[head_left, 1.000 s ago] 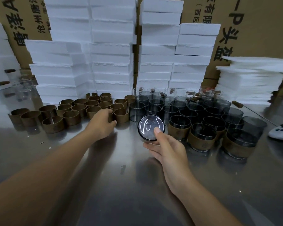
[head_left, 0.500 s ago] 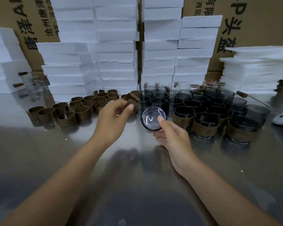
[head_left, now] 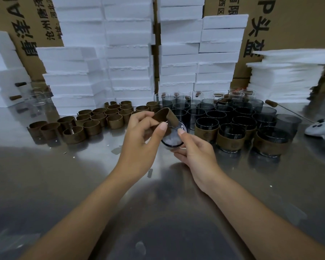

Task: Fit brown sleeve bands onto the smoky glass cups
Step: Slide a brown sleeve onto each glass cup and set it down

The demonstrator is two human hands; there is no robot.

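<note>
Left hand (head_left: 139,139) has lifted a brown band (head_left: 166,116) off the counter (head_left: 83,184) and brought it to the cup's base, fingers pinching it. Right hand (head_left: 193,149) grips the smoky cup (head_left: 172,136), tipped, mid-counter. Sliding on looks next.

Single view, head-mounted, wide-angle. Looks forward and down across steel table (head_left: 45,184) from the near edge. Both forearms enter from bottom corners; hands close, mid-frame. Faces foam stacks (head_left: 128,53) and cartons (head_left: 293,25) along the far side. Straight lines bowed toward frame edges. No second view; no shared area.
</note>
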